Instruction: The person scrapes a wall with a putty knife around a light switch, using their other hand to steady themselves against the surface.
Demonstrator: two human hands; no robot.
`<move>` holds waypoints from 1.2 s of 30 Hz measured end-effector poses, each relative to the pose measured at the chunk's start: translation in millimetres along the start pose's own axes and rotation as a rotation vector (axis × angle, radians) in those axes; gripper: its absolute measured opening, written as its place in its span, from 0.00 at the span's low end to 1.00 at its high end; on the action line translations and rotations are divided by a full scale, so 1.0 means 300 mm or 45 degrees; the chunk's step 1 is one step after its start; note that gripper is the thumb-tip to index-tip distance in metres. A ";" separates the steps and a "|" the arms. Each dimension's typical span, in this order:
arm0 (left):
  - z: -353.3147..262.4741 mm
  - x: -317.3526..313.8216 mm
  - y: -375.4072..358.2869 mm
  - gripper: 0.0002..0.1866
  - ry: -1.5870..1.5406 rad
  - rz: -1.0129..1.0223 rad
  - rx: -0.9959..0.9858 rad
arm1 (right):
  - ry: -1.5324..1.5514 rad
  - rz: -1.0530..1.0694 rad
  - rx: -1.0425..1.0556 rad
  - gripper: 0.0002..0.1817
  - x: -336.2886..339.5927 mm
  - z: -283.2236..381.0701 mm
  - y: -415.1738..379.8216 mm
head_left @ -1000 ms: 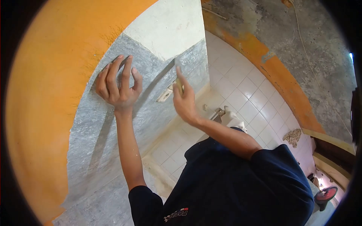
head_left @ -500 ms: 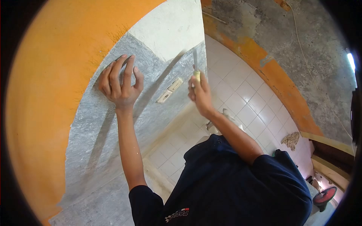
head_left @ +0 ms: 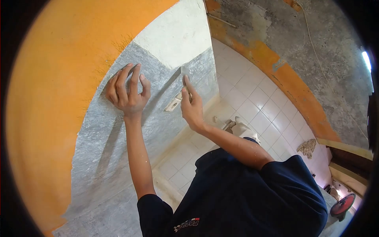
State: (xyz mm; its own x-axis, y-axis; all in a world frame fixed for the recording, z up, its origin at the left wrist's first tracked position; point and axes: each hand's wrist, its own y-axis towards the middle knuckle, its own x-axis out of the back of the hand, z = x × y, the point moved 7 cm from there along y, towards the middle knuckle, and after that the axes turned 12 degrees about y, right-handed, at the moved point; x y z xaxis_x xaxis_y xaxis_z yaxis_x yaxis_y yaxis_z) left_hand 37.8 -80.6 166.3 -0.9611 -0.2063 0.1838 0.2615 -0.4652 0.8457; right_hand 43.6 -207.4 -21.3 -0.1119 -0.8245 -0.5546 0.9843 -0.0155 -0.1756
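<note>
My left hand point(head_left: 128, 93) rests on the grey bare part of the wall point(head_left: 104, 130), its fingers spread and a little bent. In my right hand point(head_left: 192, 110) is a scraper point(head_left: 183, 72) with a thin metal blade, the index finger stretched along it. The hand hides most of its pale yellow handle. The blade lies at or very close to the wall, near the lower corner of a white painted patch point(head_left: 177, 35). Just below my right hand is a whitish socket plate point(head_left: 173, 104), partly covered by the hand.
Orange paint point(head_left: 43, 98) borders the grey area on the left. White tiles point(head_left: 252, 106) lie beyond the wall's edge. A tap point(head_left: 229, 125) is near my shirt. A crumpled cloth point(head_left: 307, 148) and a red-and-black round object point(head_left: 342, 206) are at the right.
My right hand has moved left and down with the scraper, from near the wall's edge to beside the socket plate. My left hand stays on the wall.
</note>
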 end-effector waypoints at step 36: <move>0.005 -0.001 -0.004 0.09 -0.025 0.011 -0.027 | 0.298 -0.007 -0.126 0.29 -0.003 -0.002 0.020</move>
State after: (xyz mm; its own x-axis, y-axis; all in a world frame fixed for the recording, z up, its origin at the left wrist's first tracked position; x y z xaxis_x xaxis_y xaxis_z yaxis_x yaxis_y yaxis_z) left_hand 37.7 -78.6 166.1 -0.9603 -0.1933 0.2012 0.2716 -0.4816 0.8332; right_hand 49.6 -206.4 -22.3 -0.1569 -0.6710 -0.7247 0.9668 0.0454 -0.2513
